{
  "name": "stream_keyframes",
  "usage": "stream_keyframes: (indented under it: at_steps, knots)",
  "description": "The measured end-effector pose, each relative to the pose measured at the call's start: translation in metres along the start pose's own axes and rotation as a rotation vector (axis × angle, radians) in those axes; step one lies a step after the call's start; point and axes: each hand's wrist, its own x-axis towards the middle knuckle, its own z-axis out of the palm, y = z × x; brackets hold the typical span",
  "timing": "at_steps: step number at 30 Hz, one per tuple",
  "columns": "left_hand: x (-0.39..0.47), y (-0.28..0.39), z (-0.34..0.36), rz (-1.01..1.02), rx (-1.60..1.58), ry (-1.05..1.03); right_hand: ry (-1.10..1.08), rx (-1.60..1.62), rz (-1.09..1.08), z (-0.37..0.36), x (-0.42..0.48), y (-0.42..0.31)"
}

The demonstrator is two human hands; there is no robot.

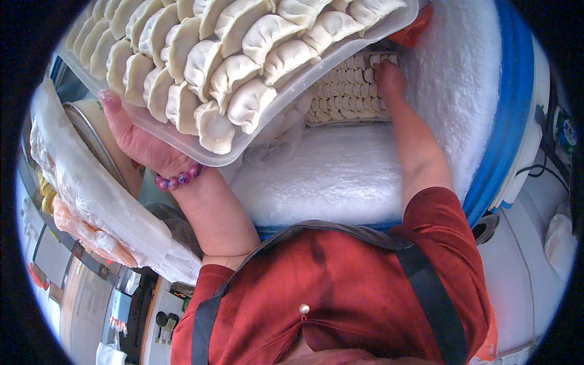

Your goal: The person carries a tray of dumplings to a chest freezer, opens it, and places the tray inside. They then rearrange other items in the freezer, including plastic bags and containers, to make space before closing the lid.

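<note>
My left hand (150, 141) grips the near edge of a translucent plastic tray (292, 107), its thumb along the outside and its fingers hidden underneath. Rows of pleated, uncooked dumplings (200, 68) fill this tray, which is tilted and runs out of view at the top. Below it, deep inside a frost-lined chest freezer (328, 178), lies a second batch of dumplings (346, 91) in tight rows. My right hand (391, 80) reaches down to the right end of that lower batch and touches it. Whether its fingers close on anything is too small to make out.
Thick frost (449, 105) coats the freezer's inner wall, inside a blue rim (506, 114). A red bag (413, 29) sits by the far wall. Clear plastic film (283, 123) lies beside the lower dumplings. At left are a round metal-rimmed container (98, 141) and a white plastic-wrapped bundle (109, 196).
</note>
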Motion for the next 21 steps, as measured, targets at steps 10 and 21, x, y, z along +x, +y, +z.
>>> stream_keyframes:
  at_steps: [10, 21]
  knots:
    - [0.002, -0.006, 0.003, 0.007, 0.025, -0.007, -0.013, -0.107, -0.259, 0.017, 0.004, -0.013]
    - [0.002, -0.004, 0.004, 0.025, 0.057, 0.044, 0.032, -0.052, -0.322, 0.001, -0.006, -0.011]
